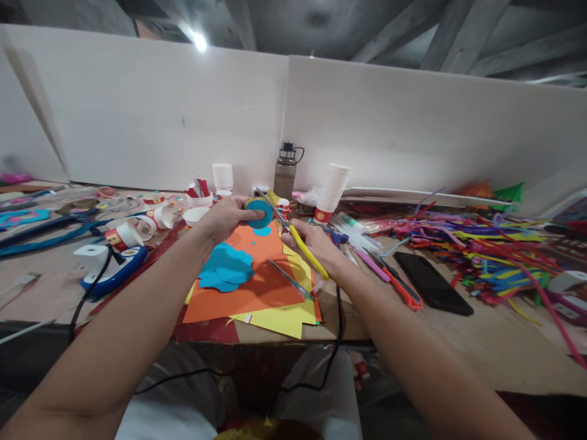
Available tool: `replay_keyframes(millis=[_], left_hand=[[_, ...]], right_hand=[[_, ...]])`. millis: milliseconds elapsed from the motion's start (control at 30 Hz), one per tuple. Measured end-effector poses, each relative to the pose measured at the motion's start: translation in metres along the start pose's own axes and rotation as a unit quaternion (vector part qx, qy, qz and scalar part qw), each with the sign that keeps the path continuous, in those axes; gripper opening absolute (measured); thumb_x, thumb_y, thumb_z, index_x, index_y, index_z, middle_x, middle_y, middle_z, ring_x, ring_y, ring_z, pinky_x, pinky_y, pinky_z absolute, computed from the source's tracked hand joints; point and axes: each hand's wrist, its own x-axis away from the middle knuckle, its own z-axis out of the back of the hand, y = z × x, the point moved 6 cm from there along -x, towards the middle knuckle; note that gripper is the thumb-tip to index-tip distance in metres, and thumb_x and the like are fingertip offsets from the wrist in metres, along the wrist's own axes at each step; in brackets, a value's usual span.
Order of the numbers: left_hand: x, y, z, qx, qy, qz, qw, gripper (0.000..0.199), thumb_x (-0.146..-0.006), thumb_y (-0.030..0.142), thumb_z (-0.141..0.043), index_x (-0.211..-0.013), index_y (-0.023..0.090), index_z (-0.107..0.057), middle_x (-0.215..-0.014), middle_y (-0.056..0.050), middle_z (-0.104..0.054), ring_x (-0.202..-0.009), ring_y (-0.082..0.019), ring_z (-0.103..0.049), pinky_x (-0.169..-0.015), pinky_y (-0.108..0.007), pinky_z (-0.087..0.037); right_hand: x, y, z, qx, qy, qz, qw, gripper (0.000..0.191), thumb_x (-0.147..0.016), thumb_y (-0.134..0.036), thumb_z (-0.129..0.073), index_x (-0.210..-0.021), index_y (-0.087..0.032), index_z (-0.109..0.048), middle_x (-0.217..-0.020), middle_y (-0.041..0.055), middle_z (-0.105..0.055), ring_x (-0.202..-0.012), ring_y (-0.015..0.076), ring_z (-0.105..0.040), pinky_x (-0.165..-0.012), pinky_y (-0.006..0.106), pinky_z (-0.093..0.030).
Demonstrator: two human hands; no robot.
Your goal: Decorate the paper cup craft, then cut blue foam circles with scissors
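My left hand (228,219) pinches a round blue paper disc (258,215), thumb on its face, above the stacked paper. In my right hand (316,240) is a pair of scissors with yellow handles (308,252); their blades point up and left, close to the disc's right edge. Whether the blades touch the disc I cannot tell. Below lie an orange sheet (270,287) and yellow sheets (275,321). On the orange sheet rest cut blue paper pieces (227,269), another small blue disc (262,231) and a thin pen-like stick (290,277).
Stacked paper cups (334,189) and a water bottle (285,171) stand at the back. To the right lie a black phone (433,283), red-handled scissors (408,293) and a heap of pipe cleaners (490,244). A blue-and-white device (112,272) with a cable sits at left.
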Motion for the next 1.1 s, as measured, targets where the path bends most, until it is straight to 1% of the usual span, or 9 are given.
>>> replay_keyframes(millis=[133, 267, 533, 700, 800, 867, 933, 1033, 1100], left_hand=[[0.000, -0.001, 0.003, -0.017, -0.012, -0.003, 1.000, 0.019, -0.061, 0.026, -0.080, -0.075, 0.014, -0.075, -0.072, -0.006, -0.069, -0.063, -0.013, -0.059, -0.065, -0.027, -0.046], [-0.001, -0.002, 0.005, -0.041, -0.027, -0.002, 0.999, 0.019, -0.062, 0.026, -0.079, -0.075, 0.013, -0.075, -0.072, -0.007, -0.069, -0.063, -0.014, -0.060, -0.064, -0.027, -0.046], [-0.003, -0.004, 0.012, -0.060, -0.034, 0.006, 0.998, 0.014, -0.061, 0.020, -0.079, -0.074, 0.015, -0.074, -0.073, -0.008, -0.070, -0.066, -0.016, -0.061, -0.064, -0.028, -0.046], [-0.003, -0.005, 0.013, -0.084, -0.035, 0.010, 0.996, 0.017, -0.061, 0.022, -0.079, -0.076, 0.014, -0.075, -0.077, -0.009, -0.071, -0.066, -0.016, -0.062, -0.065, -0.028, -0.046], [-0.003, -0.005, 0.012, -0.089, -0.032, 0.015, 0.995, 0.018, -0.060, 0.023, -0.080, -0.074, 0.014, -0.074, -0.074, -0.008, -0.070, -0.064, -0.015, -0.060, -0.064, -0.028, -0.046], [-0.003, -0.005, 0.013, -0.067, -0.018, 0.022, 0.997, 0.017, -0.056, 0.022, -0.082, -0.068, 0.014, -0.072, -0.066, -0.005, -0.067, -0.060, -0.013, -0.058, -0.062, -0.027, -0.045], [-0.004, -0.005, 0.016, -0.024, 0.002, 0.030, 0.999, 0.018, -0.054, 0.022, -0.083, -0.063, 0.014, -0.069, -0.061, -0.004, -0.064, -0.057, -0.013, -0.056, -0.060, -0.026, -0.045], [-0.005, -0.002, 0.020, 0.064, 0.033, 0.025, 0.997, 0.021, -0.052, 0.024, -0.085, -0.060, 0.014, -0.067, -0.060, -0.003, -0.062, -0.056, -0.011, -0.054, -0.056, -0.024, -0.045], [-0.004, 0.001, 0.023, 0.116, 0.051, 0.013, 0.992, 0.024, -0.050, 0.024, -0.086, -0.059, 0.014, -0.066, -0.057, -0.002, -0.060, -0.054, -0.009, -0.052, -0.054, -0.021, -0.044]], right_hand=[[0.000, -0.001, 0.000, -0.001, -0.005, 0.000, 1.000, 0.042, -0.087, -0.060, -0.048, -0.080, -0.018, -0.053, -0.069, -0.0022, -0.048, -0.063, 0.0115, -0.041, -0.058, 0.025, -0.028], [0.001, -0.001, 0.002, -0.005, -0.013, -0.002, 1.000, 0.043, -0.086, -0.060, -0.048, -0.081, -0.018, -0.054, -0.072, -0.0008, -0.050, -0.066, 0.0124, -0.042, -0.060, 0.024, -0.030], [0.002, -0.002, 0.002, 0.003, -0.031, 0.004, 0.999, 0.045, -0.085, -0.061, -0.049, -0.074, -0.017, -0.051, -0.067, -0.0024, -0.043, -0.063, 0.0110, -0.038, -0.057, 0.024, -0.026], [0.003, -0.002, 0.002, 0.003, -0.044, -0.001, 0.999, 0.043, -0.085, -0.059, -0.050, -0.077, -0.017, -0.055, -0.067, -0.0022, -0.044, -0.063, 0.0113, -0.039, -0.058, 0.024, -0.027], [0.003, -0.001, 0.001, 0.003, -0.049, 0.011, 0.999, 0.041, -0.086, -0.057, -0.050, -0.088, -0.017, -0.060, -0.076, 0.0004, -0.053, -0.070, 0.0136, -0.046, -0.062, 0.025, -0.031], [0.004, 0.002, 0.000, 0.002, -0.043, 0.008, 0.999, 0.042, -0.087, -0.056, -0.050, -0.102, -0.017, -0.060, -0.085, 0.0021, -0.058, -0.076, 0.0153, -0.049, -0.066, 0.025, -0.034], [0.003, 0.007, 0.000, 0.009, -0.029, -0.006, 1.000, 0.045, -0.085, -0.056, -0.052, -0.109, -0.018, -0.058, -0.086, 0.0021, -0.059, -0.076, 0.0157, -0.050, -0.067, 0.026, -0.035], [0.002, 0.014, 0.003, -0.005, -0.004, -0.025, 1.000, 0.042, -0.083, -0.054, -0.057, -0.105, -0.018, -0.058, -0.082, 0.0006, -0.057, -0.074, 0.0152, -0.049, -0.067, 0.027, -0.036], [0.002, 0.018, 0.006, -0.047, 0.023, -0.038, 0.998, 0.039, -0.081, -0.051, -0.060, -0.102, -0.018, -0.058, -0.082, 0.0000, -0.057, -0.076, 0.0150, -0.050, -0.068, 0.027, -0.038]])
